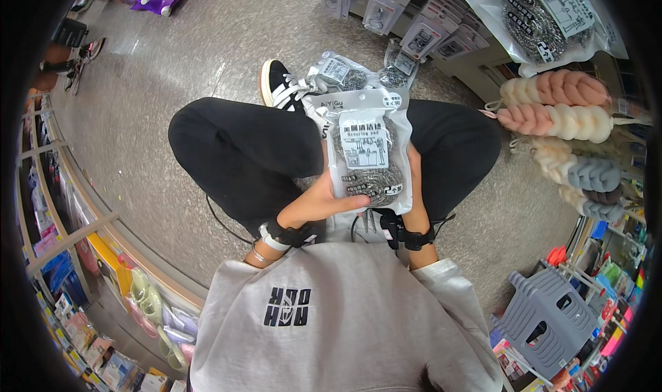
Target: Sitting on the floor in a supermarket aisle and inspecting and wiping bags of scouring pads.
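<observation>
A clear plastic pack of metal scouring pads (370, 154) is held upright in front of my lap, its printed side towards me. My left hand (339, 198) grips its lower left part, the thumb lying across the front. Along the right edge of the pack is my right hand (415, 172), its fingers mostly hidden behind it. Beyond the held pack, a second scouring pad pack (341, 71) lies low by my black and white shoe (282, 84). Another pack (398, 66) sits to its right, near the shelf base.
Small blister packs (426, 32) hang at the upper right, near a hanging scouring pad pack (548, 25). Braided bath sponges (556, 120) and a grey plastic stool (548, 322) stand out on the right. Shelving (70, 244) lines the left. Another person's legs (57, 66) show at upper left.
</observation>
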The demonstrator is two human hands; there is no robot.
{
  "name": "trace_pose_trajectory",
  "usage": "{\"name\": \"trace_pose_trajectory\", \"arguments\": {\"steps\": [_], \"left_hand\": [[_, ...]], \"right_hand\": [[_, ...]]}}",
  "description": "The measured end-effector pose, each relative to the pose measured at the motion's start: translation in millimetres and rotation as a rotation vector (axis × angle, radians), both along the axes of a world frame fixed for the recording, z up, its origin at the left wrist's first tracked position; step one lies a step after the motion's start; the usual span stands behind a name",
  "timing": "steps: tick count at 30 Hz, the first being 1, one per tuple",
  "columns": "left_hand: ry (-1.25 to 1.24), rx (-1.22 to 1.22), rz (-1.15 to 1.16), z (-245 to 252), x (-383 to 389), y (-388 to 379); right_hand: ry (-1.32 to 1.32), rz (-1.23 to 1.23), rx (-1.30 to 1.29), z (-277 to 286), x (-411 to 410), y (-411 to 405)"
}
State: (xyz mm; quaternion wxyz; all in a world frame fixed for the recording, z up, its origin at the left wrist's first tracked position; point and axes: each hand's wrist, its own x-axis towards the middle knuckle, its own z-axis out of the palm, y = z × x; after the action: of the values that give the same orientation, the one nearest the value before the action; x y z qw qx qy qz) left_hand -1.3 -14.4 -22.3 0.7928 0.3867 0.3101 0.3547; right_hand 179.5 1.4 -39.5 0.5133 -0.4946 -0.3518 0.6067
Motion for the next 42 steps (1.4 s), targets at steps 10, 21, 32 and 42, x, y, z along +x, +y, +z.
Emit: {"name": "trace_pose_trajectory", "arguments": {"steps": [10,21,32,42], "left_hand": [[0.107,0.157,0.07,1.9,3.8,9.7],[0.256,0.164,0.276,6.7,-5.2,6.5],[0.317,0.186,0.301,17.8,12.3,6.5],[0.487,0.408,0.324,6.3,20.5,1.6]], "right_hand": [[-0.418,-0.356,0.613,43.5,-7.8,14.5],[-0.973,0.413,0.803,62.4,-25.7,-1.1],[-0.164,-0.717,0.235,60.7,-7.8,13.3],[-0.817,0.219,0.974,66.3,-31.5,17.3]]}}
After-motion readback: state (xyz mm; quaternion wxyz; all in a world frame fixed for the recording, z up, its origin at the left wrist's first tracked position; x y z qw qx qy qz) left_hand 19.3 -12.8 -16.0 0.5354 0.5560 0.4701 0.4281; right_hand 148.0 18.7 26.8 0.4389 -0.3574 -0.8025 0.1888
